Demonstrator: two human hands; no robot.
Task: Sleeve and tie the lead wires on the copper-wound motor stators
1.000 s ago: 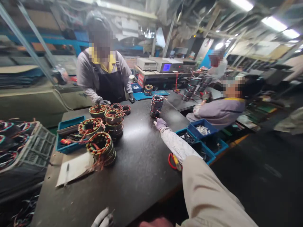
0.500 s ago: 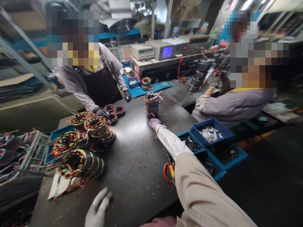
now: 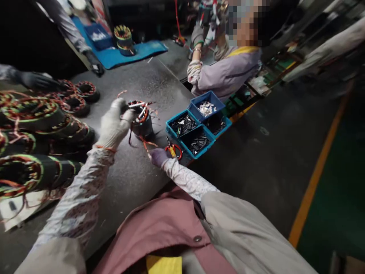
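Note:
A dark motor stator (image 3: 145,127) with copper windings and white sleeves stands on the table in front of me. My left hand (image 3: 114,121), in a white glove, is closed on the stator's near-left rim; part of its fingers is hidden. Orange lead wires (image 3: 146,144) run from the stator's lower side toward me. Their ends meet my right hand (image 3: 159,157), purple-gloved, whose fingers are pinched on them. Just beside the right hand lie red-and-yellow-handled scissors or snips (image 3: 173,150); I cannot tell which.
Blue bins (image 3: 196,155) of black and white small parts sit at the table's right edge. Stacked stators (image 3: 34,171) fill the left side. A co-worker's gloved hand (image 3: 40,82) touches small wound rings (image 3: 74,103). Another person (image 3: 222,72) works at the far right.
The view has swung down and right. The stator stands nearer to me. My left hand has gone from the table's front to its rim, my right from its side to its wires.

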